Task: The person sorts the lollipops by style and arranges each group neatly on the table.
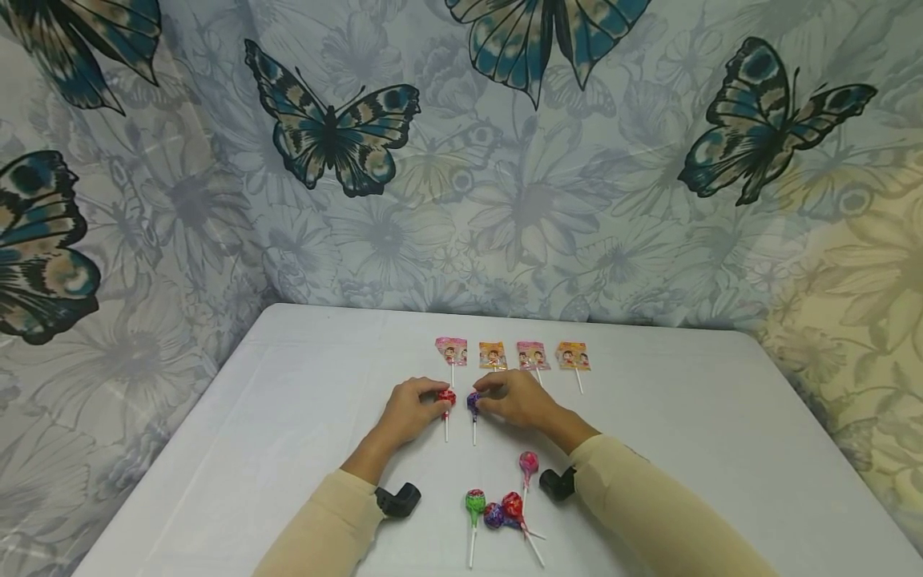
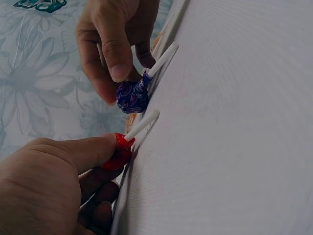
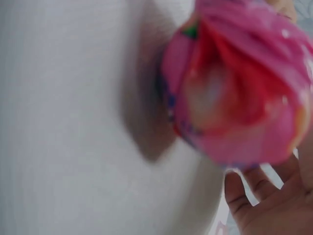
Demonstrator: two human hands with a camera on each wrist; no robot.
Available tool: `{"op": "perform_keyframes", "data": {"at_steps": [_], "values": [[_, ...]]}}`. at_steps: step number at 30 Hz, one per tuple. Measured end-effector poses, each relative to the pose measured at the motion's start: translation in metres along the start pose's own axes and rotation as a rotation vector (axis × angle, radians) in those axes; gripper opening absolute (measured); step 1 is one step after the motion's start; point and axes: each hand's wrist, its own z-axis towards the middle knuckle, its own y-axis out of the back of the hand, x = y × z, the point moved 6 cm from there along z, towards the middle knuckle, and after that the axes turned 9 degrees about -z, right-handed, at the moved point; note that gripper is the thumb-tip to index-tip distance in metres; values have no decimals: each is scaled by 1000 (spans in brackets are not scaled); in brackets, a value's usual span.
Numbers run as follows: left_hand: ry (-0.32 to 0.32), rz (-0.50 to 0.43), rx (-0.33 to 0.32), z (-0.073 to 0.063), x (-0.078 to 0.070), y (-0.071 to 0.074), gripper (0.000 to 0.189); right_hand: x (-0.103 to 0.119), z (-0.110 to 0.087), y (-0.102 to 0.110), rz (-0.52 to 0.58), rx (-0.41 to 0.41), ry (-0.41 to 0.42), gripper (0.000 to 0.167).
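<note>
My left hand point(image 1: 413, 413) pinches a red-wrapped round lollipop point(image 1: 448, 397) by its head, its white stick pointing toward me. Just right of it, my right hand point(image 1: 521, 398) holds a purple-wrapped lollipop point(image 1: 473, 405) between thumb and fingers. The left wrist view shows the red lollipop point(image 2: 116, 160) under the left thumb and the purple lollipop point(image 2: 132, 97) at the right fingertips, side by side at the white table. A pink lollipop point(image 3: 234, 93) fills much of the right wrist view, blurred and close, with part of the right hand point(image 3: 274, 210) behind it.
Four flat-wrapped lollipops stand out: pink point(image 1: 452, 351), orange point(image 1: 493, 355), pink point(image 1: 532, 354) and orange point(image 1: 574, 355) in a row farther back. Nearer me lie pink point(image 1: 529, 462), green point(image 1: 475, 502), purple point(image 1: 493, 515) and red point(image 1: 512, 505) lollipops on the white table point(image 1: 346, 353).
</note>
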Motion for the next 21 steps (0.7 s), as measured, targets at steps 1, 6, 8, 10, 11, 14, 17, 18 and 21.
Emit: {"op": "perform_keyframes", "data": {"at_steps": [1,6,8,10,11,14,17,18,21], "values": [[1,2,1,0,0,0,28,0,0,1,-3,0,-7,21],[8,-4,-7,0,1,0,28,-1,-2,6,1,4,-29,22],[7,-5,-13,-1,1,1,28,0,-3,9,6,0,-28,22],[4,-5,-16,-1,1,1,28,1,-4,12,16,-4,-28,23],[2,-5,-17,-1,1,1,27,1,-5,14,20,-10,-25,23],[2,-9,-15,-1,1,0,27,4,-10,20,30,-37,-5,23],[5,-15,-14,-1,1,0,28,10,-17,28,39,-65,33,24],[4,-13,-15,-1,0,0,28,12,-20,31,44,-74,46,24],[-6,-6,-19,0,0,1,27,19,-29,39,39,-97,69,23]]}}
